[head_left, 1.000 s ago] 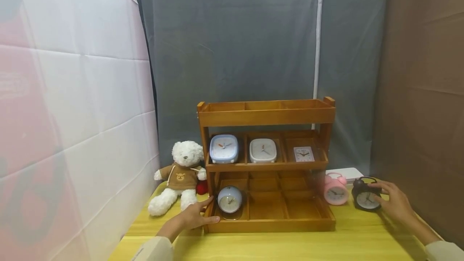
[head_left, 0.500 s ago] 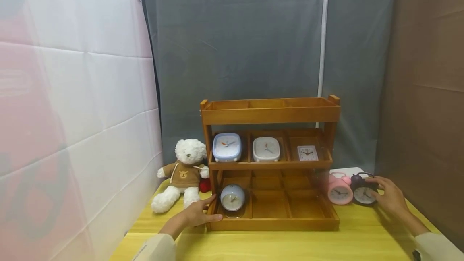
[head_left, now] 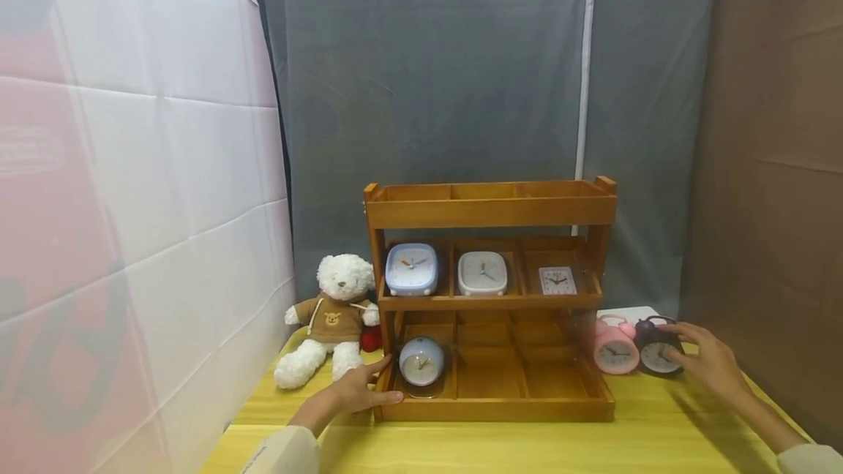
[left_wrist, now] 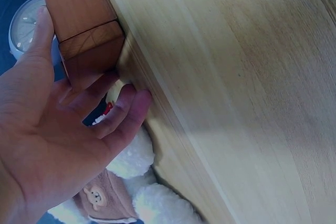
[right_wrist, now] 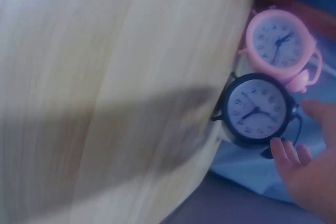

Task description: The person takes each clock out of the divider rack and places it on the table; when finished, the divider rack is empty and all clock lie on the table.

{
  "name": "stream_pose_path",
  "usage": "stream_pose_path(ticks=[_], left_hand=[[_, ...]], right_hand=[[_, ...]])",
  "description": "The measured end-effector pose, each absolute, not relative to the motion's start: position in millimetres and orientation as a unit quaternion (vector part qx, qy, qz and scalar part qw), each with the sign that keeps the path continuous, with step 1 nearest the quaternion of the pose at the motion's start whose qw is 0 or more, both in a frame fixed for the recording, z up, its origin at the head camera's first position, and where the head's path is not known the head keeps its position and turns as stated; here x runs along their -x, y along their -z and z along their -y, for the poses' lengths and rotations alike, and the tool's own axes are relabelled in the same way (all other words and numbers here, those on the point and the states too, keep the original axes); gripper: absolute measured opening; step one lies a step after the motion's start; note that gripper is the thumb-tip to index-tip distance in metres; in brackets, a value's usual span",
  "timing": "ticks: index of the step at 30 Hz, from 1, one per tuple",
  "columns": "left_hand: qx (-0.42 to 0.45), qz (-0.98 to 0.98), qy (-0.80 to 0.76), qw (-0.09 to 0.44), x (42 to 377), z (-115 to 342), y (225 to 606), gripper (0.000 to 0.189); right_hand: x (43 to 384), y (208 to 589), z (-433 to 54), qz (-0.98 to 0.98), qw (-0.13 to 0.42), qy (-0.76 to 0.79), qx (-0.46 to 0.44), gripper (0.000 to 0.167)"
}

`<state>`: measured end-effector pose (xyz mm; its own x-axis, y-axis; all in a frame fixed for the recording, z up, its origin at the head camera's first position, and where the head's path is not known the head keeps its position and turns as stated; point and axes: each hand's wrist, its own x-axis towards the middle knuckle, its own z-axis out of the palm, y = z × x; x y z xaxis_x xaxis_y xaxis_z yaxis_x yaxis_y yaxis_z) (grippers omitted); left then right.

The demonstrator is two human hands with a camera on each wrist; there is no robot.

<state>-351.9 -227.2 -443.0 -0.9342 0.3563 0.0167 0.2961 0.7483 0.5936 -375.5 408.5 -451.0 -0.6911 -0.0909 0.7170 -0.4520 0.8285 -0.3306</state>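
A wooden three-tier shelf (head_left: 490,214) stands on the table. At its lower left corner my left hand (head_left: 356,388) grips the frame, thumb along the front and fingers round the outer side. A round blue clock (head_left: 421,362) sits close by in the bottom left compartment. On the right, a black twin-bell alarm clock (right_wrist: 257,109) stands upright next to a pink alarm clock (head_left: 616,351). My right hand (head_left: 711,364) holds the black one at its upper right side, fingertips at the rim and bell.
The middle tier carries a blue square clock (head_left: 411,269), a white clock (head_left: 483,273) and a small white clock (head_left: 557,281). A white teddy bear (head_left: 332,324) in a brown hoodie sits left of the shelf. A white flat object (head_left: 628,313) lies behind the alarm clocks.
The black alarm clock has moved left with my right hand, closing the gap to the pink one. My left hand keeps its place at the shelf corner. The head view has shifted slightly.
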Motion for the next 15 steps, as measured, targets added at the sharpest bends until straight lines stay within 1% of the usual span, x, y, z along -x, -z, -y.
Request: stream_pose_path(ticks=[5,12,15], left_hand=[[-0.17,-0.935,-0.306,0.051,353,229,444,0.093],[-0.18,-0.933,-0.308,0.043,355,230,446,0.091],[-0.184,-0.932,-0.31,0.041,355,229,446,0.091]], right_hand=[[368,443,-396,0.878,0.347,-0.272,-0.188,0.042],[364,435,-369,0.826,0.301,-0.385,-0.279,0.04],[363,432,-358,0.824,0.299,-0.379,-0.295,0.041]])
